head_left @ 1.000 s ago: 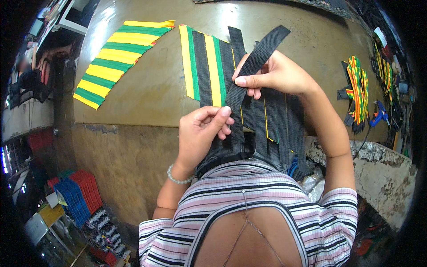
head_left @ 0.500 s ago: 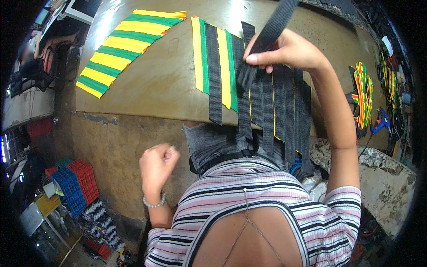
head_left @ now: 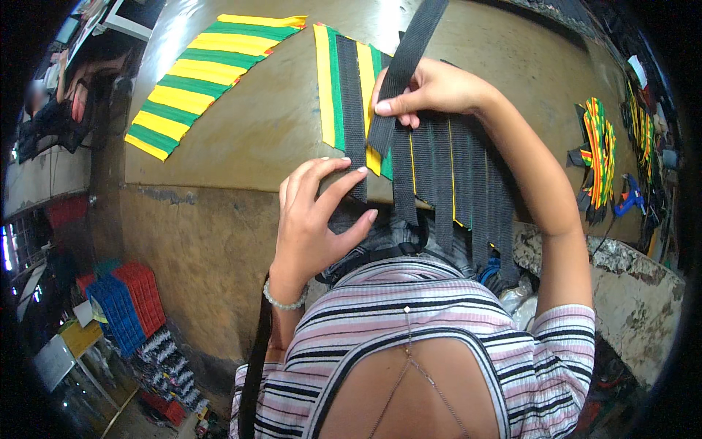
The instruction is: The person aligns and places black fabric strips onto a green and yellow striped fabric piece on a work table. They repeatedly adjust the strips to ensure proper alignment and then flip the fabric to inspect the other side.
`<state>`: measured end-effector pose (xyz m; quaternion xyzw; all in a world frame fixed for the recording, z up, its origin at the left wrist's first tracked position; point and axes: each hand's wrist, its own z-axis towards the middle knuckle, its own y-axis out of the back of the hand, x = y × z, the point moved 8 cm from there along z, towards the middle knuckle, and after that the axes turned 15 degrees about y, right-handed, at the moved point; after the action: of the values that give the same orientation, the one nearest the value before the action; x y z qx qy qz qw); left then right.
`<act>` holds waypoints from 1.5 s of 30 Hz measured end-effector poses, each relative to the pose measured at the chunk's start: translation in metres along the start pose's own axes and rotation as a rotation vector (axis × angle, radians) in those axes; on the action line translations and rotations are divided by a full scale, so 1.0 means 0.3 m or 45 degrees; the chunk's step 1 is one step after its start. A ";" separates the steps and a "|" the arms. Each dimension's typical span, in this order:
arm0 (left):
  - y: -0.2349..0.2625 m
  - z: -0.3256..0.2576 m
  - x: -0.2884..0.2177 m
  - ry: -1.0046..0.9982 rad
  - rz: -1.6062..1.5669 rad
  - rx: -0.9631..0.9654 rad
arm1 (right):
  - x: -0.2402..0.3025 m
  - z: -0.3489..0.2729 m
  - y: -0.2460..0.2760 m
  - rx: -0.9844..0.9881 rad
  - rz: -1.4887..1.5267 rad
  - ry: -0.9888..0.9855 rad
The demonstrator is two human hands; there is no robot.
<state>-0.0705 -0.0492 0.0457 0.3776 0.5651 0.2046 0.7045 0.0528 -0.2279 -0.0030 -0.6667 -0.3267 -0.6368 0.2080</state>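
Observation:
A black webbing strap is pinched between the thumb and fingers of my right hand. Its short lower end hangs over a yellow stripe and a green one. Below and to the left, my left hand is open, thumb and fingers spread. Its fingertips are at the lower part of another black strap, which lies along the green and yellow striped piece. Several more black straps lie side by side to the right, their ends hanging past the table's near edge. My right hand and forearm hide some of them.
A separate yellow and green striped piece lies on the brown table at the left. Toward the right are a bundle of coloured strips and a blue glue gun. Blue and red crates stand low at the left.
My left hand has come up from beside my body to the table edge, and its fist has opened. My right hand has shifted left with the strap, lowering it toward the yellow stripe.

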 end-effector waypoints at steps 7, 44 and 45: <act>-0.036 0.020 0.056 -0.113 0.291 0.047 | -0.032 -0.020 0.001 -0.080 0.358 -0.099; 0.048 0.295 -0.269 0.337 -0.991 0.855 | 0.157 -1.007 0.294 -1.485 0.170 0.223; -0.030 0.324 -0.228 0.438 -1.019 0.943 | 0.083 -0.985 0.334 -1.432 0.061 -0.089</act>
<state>0.0018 -0.1330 0.0902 0.3169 0.8047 -0.2313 0.4456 -0.0884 -0.4985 0.0658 -0.7030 0.0715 -0.6854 -0.1759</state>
